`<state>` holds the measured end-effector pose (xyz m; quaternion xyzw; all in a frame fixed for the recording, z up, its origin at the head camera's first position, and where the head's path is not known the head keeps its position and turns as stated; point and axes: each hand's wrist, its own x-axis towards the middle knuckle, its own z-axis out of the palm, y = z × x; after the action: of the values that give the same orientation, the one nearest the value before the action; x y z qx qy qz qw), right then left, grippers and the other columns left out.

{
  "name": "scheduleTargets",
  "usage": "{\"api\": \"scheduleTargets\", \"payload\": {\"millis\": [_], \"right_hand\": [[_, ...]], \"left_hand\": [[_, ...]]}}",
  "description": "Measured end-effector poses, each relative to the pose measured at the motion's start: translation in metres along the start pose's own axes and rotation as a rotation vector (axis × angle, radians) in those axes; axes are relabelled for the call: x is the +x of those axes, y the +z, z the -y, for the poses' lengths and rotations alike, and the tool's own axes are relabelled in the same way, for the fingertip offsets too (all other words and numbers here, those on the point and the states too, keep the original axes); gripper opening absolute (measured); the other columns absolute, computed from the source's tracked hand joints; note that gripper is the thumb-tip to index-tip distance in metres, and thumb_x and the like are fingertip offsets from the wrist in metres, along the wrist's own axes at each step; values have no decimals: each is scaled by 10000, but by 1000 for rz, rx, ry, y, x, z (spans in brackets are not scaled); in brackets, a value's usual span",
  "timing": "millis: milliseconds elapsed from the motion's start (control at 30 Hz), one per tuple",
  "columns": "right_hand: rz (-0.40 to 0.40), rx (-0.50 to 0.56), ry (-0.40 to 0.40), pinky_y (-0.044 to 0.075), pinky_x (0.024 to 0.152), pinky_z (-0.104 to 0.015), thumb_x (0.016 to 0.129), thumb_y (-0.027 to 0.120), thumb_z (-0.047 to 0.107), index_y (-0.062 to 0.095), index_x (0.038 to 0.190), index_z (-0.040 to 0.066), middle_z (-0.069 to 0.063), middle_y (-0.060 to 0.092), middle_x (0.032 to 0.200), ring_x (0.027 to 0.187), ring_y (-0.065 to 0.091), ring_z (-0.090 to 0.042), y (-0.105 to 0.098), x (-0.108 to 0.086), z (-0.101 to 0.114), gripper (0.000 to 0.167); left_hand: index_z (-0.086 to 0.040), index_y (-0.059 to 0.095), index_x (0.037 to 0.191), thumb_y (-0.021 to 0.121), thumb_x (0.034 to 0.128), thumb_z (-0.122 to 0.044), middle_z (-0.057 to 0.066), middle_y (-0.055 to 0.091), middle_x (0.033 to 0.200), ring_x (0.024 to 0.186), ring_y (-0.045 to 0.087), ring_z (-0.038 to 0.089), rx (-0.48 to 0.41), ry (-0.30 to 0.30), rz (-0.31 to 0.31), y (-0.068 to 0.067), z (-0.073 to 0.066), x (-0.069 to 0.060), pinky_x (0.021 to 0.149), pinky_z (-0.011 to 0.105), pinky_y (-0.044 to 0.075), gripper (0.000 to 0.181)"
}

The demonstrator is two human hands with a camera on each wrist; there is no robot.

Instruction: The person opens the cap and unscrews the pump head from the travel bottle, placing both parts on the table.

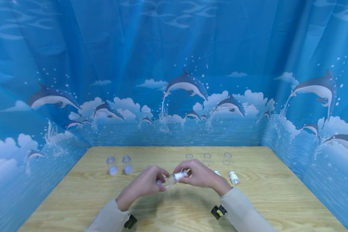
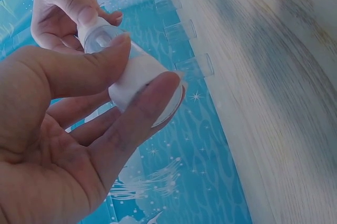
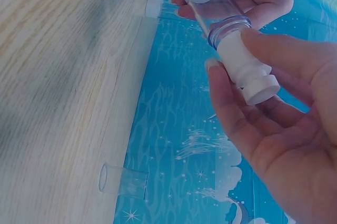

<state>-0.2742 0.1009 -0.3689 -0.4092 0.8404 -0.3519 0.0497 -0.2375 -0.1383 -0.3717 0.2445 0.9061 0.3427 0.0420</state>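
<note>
Above the middle of the table, my left hand [image 1: 145,183] grips a clear cylindrical bottle [image 3: 224,7] with a whitish disc inside. Thumb and fingers wrap its body and lower end. My right hand [image 1: 202,175] pinches a white pump head [image 3: 239,58] between thumb and fingers, at the bottle's open rim. In the right wrist view the two line up, with the white collar meeting the clear rim; how far it sits inside cannot be told. The bottle and pump head are tilted, held off the table.
Two similar clear bottles [image 1: 127,165] with whitish bases stand at the left. Three clear cylindrical caps [image 1: 227,159] are in a row at the back. A white pump head [image 1: 234,177] lies right of my right hand, which partly hides another white piece [image 1: 217,173]. Blue dolphin curtains [image 1: 174,129] enclose the wooden table [image 1: 84,193].
</note>
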Motion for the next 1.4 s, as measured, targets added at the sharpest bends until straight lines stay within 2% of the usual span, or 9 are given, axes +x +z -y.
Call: {"api": "scheduleTargets", "payload": {"millis": [100,333,667,1100,1400], "right_hand": [[-2,-10,-4,600,830,-242,929,752,121,744,1157,137,-18,758,1119,951,673,-66,0,0,0,228],[-7,-17,-15,597,834,-242,922,758,104,745,1149,138,-13,755,1118,967,680,-89,0,0,1,230],[-6,-8,11,594,826,-226,916,751,78,745,1166,137,-1,744,1127,952,657,-50,0,-1,2,257],[10,8,25,579,802,-194,916,760,105,729,1209,142,-3,743,1159,959,651,-53,0,-1,2,296],[12,17,24,586,797,-208,937,743,138,714,1237,133,-15,740,1151,954,659,-60,0,-1,2,301]], "left_hand": [[-3,739,1166,839,718,52,198,780,948,789,715,174,1,0,-1,0,0,0,702,315,628,463],[-15,743,1170,840,730,35,184,785,953,792,715,157,14,-12,3,0,1,1,701,286,621,454],[0,742,1158,832,734,52,195,777,940,791,708,182,1,7,15,-1,0,1,692,333,623,436],[-12,740,1177,828,748,47,176,780,953,794,707,154,-3,-15,19,0,0,2,696,303,621,442],[0,737,1172,821,738,64,192,776,943,791,708,175,-11,-4,16,0,1,1,699,333,626,447]]}}
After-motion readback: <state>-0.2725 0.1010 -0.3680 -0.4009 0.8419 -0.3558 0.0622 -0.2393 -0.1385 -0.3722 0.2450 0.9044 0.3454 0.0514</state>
